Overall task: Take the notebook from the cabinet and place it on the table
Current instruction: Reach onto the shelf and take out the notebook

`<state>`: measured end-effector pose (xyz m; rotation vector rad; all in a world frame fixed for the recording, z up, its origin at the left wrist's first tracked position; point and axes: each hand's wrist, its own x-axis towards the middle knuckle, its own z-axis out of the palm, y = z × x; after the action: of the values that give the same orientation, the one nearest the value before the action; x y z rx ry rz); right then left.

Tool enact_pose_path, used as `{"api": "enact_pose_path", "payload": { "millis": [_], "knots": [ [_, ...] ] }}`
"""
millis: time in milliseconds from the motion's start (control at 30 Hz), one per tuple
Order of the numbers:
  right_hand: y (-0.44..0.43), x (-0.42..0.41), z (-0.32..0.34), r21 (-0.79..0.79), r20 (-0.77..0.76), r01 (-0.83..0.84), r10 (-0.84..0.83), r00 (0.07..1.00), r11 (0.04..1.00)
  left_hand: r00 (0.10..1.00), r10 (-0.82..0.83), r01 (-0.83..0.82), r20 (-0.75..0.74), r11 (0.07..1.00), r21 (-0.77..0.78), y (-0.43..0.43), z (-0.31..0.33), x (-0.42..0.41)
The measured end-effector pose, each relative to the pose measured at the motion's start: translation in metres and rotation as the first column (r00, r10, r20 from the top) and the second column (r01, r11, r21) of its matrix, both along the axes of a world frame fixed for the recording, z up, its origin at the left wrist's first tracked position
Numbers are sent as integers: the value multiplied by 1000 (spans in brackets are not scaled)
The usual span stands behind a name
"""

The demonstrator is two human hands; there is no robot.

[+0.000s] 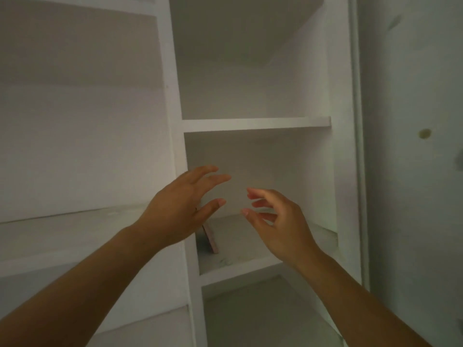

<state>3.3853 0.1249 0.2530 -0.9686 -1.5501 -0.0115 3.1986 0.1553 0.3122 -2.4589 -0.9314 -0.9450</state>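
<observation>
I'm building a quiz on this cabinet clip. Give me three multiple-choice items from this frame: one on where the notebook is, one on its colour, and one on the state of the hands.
1. Where is the notebook?
A. Upright against the left wall of the narrow compartment
B. Lying flat on the top shelf
C. In the right hand

2. What colour is the notebook's visible edge?
A. Bright green
B. Pinkish
C. Dark blue

3. What state are the hands in?
A. Both clenched into fists
B. Both gripping the notebook
C. Both open and empty

Answers:
1. A: it stands on the lower shelf, partly hidden behind the left hand.
2. B: a pinkish strip shows below that hand.
3. C: left hand and right hand have their fingers spread, holding nothing.
</observation>
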Motion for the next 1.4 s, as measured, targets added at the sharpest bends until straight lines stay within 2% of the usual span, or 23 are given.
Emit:
{"api": "enact_pose_path", "payload": {
  "millis": [200, 500, 700, 800, 900, 1033, 1200, 1400],
  "knots": [
    [40, -6, -9, -39, -16, -149, 149, 989, 988, 987, 137, -145, 84, 985, 97, 11, -8, -22],
    [88, -19, -20, -72, 7, -318, 320, 948, 945, 903, 334, -349, 269, 937, 8, 29, -41, -40],
    [115, -28, -29, -62, 12, -335, 337, 942, 940, 859, 465, -454, 216, 885, -102, 45, -58, -45],
    [130, -31, -37, -56, -13, -324, 324, 946, 944, 841, 513, -513, 172, 857, -48, 50, -61, -44],
    [143, -35, -46, -56, -45, -313, 311, 949, 948, 829, 531, -545, 175, 837, 42, 53, -65, -40],
    [155, -43, -51, -55, -63, -324, 320, 945, 945, 837, 521, -531, 166, 847, 21, 57, -65, -43],
    [161, -54, -49, -50, -13, -324, 324, 946, 945, 837, 523, -535, 160, 843, 47, 57, -66, -44],
    [153, -48, -50, -23, -48, -332, 331, 942, 943, 850, 495, -513, 178, 855, 71, 52, -65, -44]
  ]
}}
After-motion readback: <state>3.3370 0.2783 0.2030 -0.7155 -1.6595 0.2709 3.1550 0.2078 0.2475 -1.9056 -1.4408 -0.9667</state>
